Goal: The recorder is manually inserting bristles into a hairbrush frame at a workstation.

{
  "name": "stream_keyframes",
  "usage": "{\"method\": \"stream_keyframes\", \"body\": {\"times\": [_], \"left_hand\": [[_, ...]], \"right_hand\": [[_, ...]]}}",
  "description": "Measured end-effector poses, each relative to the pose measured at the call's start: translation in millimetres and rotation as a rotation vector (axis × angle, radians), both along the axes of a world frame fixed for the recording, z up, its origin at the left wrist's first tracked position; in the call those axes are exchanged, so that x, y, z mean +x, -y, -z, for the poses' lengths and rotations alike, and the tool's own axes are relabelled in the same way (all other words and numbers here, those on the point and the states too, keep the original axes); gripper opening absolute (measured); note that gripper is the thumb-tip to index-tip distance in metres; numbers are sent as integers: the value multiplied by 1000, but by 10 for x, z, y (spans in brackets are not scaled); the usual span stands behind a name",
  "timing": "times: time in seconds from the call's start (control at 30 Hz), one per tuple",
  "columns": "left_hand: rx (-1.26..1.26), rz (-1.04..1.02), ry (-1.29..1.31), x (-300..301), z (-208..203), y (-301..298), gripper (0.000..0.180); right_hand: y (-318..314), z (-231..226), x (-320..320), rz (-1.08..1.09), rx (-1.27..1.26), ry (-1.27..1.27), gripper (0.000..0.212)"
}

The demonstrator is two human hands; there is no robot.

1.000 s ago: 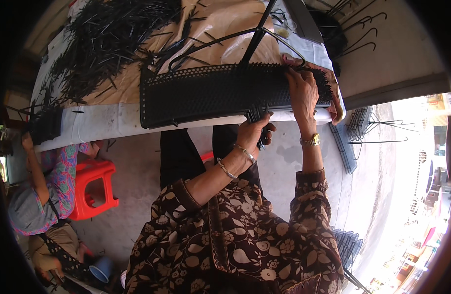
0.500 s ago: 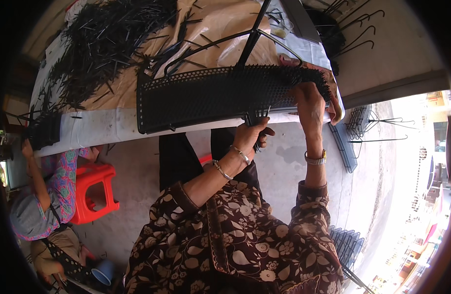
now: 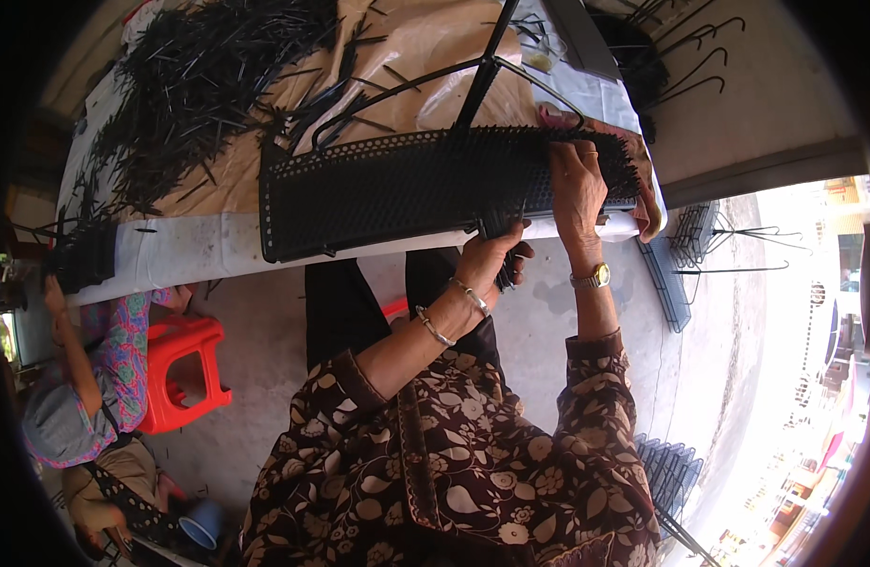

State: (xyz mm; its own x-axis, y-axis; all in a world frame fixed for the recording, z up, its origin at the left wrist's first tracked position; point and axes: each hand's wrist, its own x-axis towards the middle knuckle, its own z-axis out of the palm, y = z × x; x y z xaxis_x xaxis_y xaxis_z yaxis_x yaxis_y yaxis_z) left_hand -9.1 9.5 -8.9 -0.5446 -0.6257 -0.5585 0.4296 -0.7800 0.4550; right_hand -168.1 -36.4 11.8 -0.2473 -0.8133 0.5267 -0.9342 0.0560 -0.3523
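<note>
A long black perforated panel point(image 3: 359, 203) lies along the near edge of the table. Its right part bristles with black spikes point(image 3: 622, 170). Below the panel's front edge, my left hand point(image 3: 490, 253) is closed around a bunch of thin black plastic pieces point(image 3: 499, 223). Over the panel, next to the spiked part, my right hand point(image 3: 577, 194) has its fingers bent and pressed together against the holes. Whatever lies between those fingertips is hidden. A black rod frame point(image 3: 487, 71) rises behind the panel.
A big heap of loose black pieces point(image 3: 199, 85) covers the table's far left. At left, a co-worker's hand point(image 3: 54, 298) is near a dark bundle, beside a red stool point(image 3: 185, 373). Wire racks point(image 3: 695, 236) stand at right. A reddish cloth point(image 3: 650, 213) hangs off the table's right corner.
My right hand has shifted left along the panel, away from its right end, and the wrist has turned. My left hand stays almost in place, still holding the bunch.
</note>
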Motion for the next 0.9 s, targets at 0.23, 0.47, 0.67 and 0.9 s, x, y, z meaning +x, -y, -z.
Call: {"method": "stream_keyframes", "body": {"times": [0.23,0.47,0.67,0.9], "left_hand": [[18,-4,-28,-3,4,4,22],[-18,18,25,-34,-16,-16,21],[47,-10,21,-39,52,11,17],[94,-85,22,-71,33,-40,19]], "right_hand": [[-241,-164,5,-16,11,47,24],[-493,-310,29,-367,467,798,13],[-333,-351,-61,15,-103,289,7],[-67,-180,-142,46,-221,140,8]]}}
